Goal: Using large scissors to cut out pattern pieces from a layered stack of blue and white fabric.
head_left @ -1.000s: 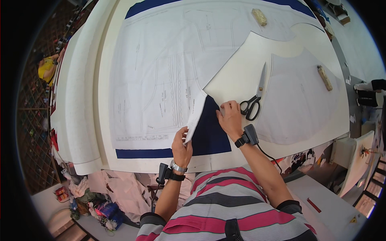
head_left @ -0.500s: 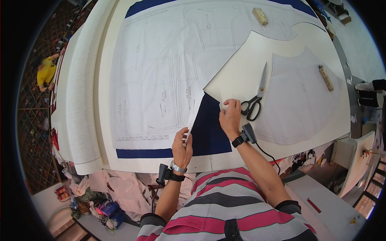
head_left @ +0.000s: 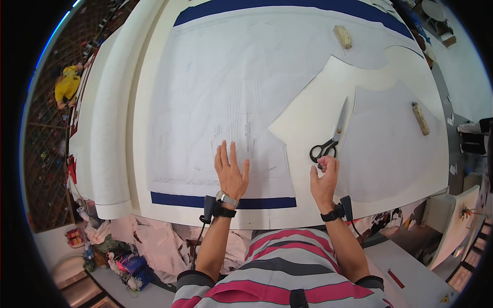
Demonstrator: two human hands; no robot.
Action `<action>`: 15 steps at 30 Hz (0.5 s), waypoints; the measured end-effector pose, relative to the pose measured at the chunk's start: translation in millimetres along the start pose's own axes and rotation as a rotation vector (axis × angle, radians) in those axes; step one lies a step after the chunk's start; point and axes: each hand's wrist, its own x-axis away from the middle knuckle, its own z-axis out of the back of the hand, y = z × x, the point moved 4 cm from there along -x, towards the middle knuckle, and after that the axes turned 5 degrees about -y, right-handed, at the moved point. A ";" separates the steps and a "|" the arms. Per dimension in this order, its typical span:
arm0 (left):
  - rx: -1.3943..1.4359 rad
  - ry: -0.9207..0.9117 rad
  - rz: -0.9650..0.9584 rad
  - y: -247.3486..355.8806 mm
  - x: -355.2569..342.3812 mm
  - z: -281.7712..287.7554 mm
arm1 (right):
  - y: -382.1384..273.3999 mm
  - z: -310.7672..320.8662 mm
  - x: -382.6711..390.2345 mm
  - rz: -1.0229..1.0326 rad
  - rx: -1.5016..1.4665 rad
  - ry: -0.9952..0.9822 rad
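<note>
A large sheet of white pattern paper (head_left: 195, 66) with thin printed lines lies over dark blue fabric (head_left: 185, 200), which shows along the near and far edges. My left hand (head_left: 231, 177) rests flat on the near part of the paper, fingers stretched out and nothing held. Black-handled scissors (head_left: 339, 126) lie to the right on the pale table, blades pointing away from me. At their near handle loop my right hand (head_left: 324, 185) has its fingers curled over the loop, the thumb standing apart. The fingers partly hide that loop.
A cut paper-covered piece (head_left: 390, 149) lies at the right with a wrapped weight (head_left: 420, 118) on it. Another weight (head_left: 343, 37) sits on the far paper. A thick white roll (head_left: 110, 118) runs along the left. Beyond it is a person in yellow (head_left: 67, 87).
The paper's folded-back near right corner now lies flat over the blue fabric. My left hand has let go of its edge and opened. My right hand has moved right to the scissors' handle.
</note>
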 end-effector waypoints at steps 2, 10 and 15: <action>-0.150 -0.066 0.017 0.1 -8.7 -22.0 | 9.7 29.9 -3.2 -0.070 0.012 0.055; -0.345 -0.252 0.086 -2.2 35.3 -58.1 | 104.7 156.0 -62.5 -0.046 0.147 0.292; -0.399 -0.300 0.200 17.9 45.0 -68.2 | 217.8 264.0 -150.6 -0.035 0.482 0.363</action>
